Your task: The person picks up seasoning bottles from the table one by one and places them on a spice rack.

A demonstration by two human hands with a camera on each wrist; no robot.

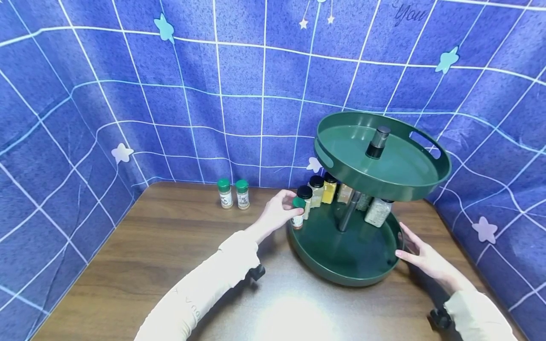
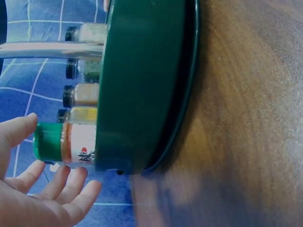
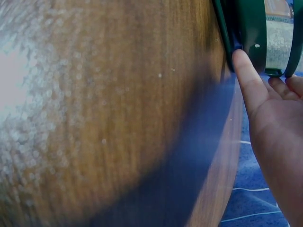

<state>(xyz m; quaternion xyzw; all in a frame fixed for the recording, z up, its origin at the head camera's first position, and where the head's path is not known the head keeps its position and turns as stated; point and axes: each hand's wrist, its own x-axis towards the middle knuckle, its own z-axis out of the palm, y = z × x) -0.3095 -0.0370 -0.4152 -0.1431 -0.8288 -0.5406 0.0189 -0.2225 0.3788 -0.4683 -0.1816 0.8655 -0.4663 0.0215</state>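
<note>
A two-tier dark green turntable tray (image 1: 341, 265) stands on the table. A small spice jar with a green cap (image 1: 298, 202) stands at the left edge of its lower tier. My left hand (image 1: 279, 210) is around this cap; in the left wrist view the thumb and index fingertip lie on either side of the green cap (image 2: 48, 143), the other fingers spread loosely. At the lower tier's right edge, my right hand (image 1: 431, 260) touches the rim with extended fingers. In the right wrist view, the thumb (image 3: 248, 78) rests against the green wall (image 3: 253, 35).
Black-capped jars, one filled with yellow spice (image 1: 329, 190), line the lower tier's back, and a tilted jar (image 1: 378, 211) is right of the pole. The upper tier (image 1: 409, 173) overhangs them. Two more green-capped jars (image 1: 225, 194) (image 1: 242, 195) stand on the wooden table before a blue curtain (image 1: 192, 109).
</note>
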